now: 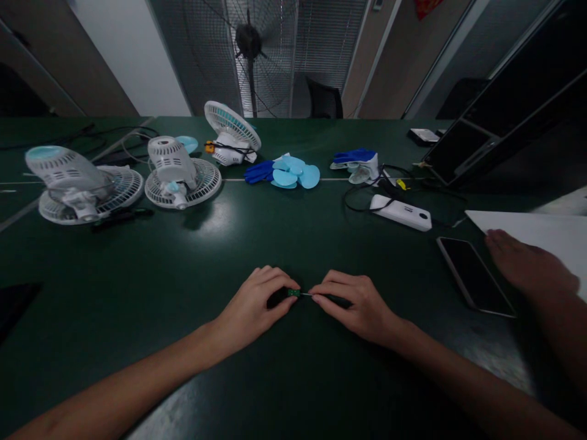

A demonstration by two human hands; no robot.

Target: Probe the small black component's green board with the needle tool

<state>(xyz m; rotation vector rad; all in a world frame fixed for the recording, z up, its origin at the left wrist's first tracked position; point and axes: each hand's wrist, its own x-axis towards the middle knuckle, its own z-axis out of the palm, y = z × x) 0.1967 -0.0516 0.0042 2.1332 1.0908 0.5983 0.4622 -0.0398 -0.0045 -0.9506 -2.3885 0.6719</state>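
Observation:
Between the thumb and fingers of my left hand (260, 299) is a small green circuit board (294, 293), held just above or on the dark green table (220, 379). My right hand (355, 300) pinches a thin screwdriver (338, 300) with a dark handle, lying nearly level. Its metal shaft points left and its tip reaches the right edge of the board; whether it touches a part there is too small to tell. Both hands are close together near the middle of the table.
White fan heads (183, 174) stand at the back left. A light blue fan blade (296, 172) and work gloves (356, 162) lie at the back. A white power bank (400, 212), a phone (474, 275) and another person's hand (527, 263) on a white sheet (559, 235) are on the right.

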